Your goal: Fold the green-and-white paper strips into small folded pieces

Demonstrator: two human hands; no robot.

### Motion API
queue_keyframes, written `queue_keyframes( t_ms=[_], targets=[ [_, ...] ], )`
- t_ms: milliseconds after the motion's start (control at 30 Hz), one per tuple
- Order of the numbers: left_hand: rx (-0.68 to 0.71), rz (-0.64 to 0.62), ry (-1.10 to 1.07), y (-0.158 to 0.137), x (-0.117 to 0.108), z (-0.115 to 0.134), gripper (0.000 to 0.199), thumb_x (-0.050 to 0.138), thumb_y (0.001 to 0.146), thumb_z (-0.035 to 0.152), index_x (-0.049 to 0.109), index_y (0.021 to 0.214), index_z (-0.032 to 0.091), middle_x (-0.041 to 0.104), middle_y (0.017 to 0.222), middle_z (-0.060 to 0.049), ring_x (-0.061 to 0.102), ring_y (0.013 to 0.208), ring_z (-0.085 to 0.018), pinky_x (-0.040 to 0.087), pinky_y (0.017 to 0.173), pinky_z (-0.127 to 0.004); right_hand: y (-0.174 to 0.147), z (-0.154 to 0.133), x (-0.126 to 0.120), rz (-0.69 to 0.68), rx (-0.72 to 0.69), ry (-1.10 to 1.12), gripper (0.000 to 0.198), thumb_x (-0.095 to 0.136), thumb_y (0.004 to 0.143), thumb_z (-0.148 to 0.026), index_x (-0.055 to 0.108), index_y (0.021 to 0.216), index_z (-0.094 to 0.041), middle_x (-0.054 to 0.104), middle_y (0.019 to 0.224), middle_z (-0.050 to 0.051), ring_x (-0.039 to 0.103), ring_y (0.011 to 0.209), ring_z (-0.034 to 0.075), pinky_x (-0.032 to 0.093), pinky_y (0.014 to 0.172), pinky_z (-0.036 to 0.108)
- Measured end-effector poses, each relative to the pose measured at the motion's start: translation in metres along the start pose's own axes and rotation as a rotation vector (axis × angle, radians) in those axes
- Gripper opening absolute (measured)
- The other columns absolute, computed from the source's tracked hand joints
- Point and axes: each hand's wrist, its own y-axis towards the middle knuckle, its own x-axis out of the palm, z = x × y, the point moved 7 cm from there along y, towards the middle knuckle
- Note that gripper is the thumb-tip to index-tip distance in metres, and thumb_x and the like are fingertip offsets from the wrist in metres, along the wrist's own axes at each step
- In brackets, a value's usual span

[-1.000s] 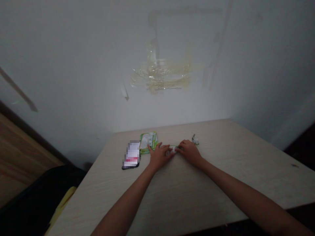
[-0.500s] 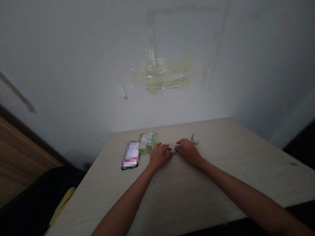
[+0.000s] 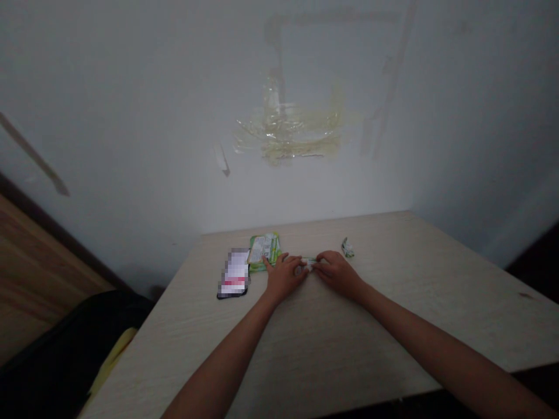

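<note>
Over the table's middle, my left hand (image 3: 286,278) lies palm down. Its outer finger reaches the edge of a green-and-white printed packet (image 3: 261,249), while its thumb side closes on a small green-and-white wrapper strip (image 3: 309,263). At the strip's other end, my right hand (image 3: 340,274) has its fingers bent and pinched together. Most of the strip is hidden by the fingers, so its exact kind is unclear. Just beyond my right hand sits a crumpled green-and-white scrap (image 3: 348,248), apart from the fingers.
A phone (image 3: 234,276) with a blurred screen lies left of the packet, on the pale wooden table (image 3: 349,349). Behind the table rises a grey-white wall (image 3: 174,145) bearing clear tape (image 3: 301,131). Dark and yellow cloth (image 3: 114,355) is at the lower left.
The view has shifted slightly. My right hand has drawn a little nearer to me, its fingers more bent, and more of the scrap shows beyond it. Both hands stay at the strip.
</note>
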Motion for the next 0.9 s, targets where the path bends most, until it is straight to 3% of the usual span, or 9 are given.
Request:
queue_keyframes(
  t_ms=[267,900],
  targets=[
    [0.016,0.020,0.015,-0.0002,0.0012,0.0000,0.030,0.051,0.088,0.056,0.065,0.110,0.041,0.061,0.133,0.004,0.040,0.135,-0.031,-0.008,0.102,-0.081,-0.0003,-0.0042,0.0079,-0.095,0.001,0.061,0.023,0.053,0.093,-0.019,0.069,0.109,-0.018,0.067,0.108,0.012,0.060,0.100,0.023,0.048,0.091,0.039],
    [0.009,-0.019,-0.008,-0.0006,0.0005,-0.0014,0.030,0.050,0.090,0.054,0.064,0.113,0.043,0.059,0.136,0.005,0.036,0.138,-0.031,-0.009,0.103,-0.079,-0.0017,-0.0074,0.0078,-0.101,-0.009,0.075,0.024,0.055,0.091,-0.017,0.071,0.109,-0.019,0.068,0.115,0.011,0.062,0.104,0.022,0.049,0.093,0.039]
  ],
)
